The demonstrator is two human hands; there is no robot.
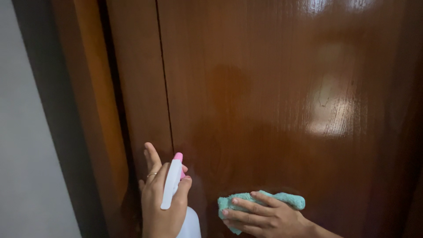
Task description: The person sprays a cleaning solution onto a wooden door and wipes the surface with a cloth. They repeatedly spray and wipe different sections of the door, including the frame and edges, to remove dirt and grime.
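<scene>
White spray bottle (pink nozzle tip, white trigger) sits low in view, gripped in the left hand with fingers wrapped around its neck. Right hand lies flat, fingers extended, pressing a teal cloth against the glossy brown wooden door. Grey wall borders the frame at left.
</scene>
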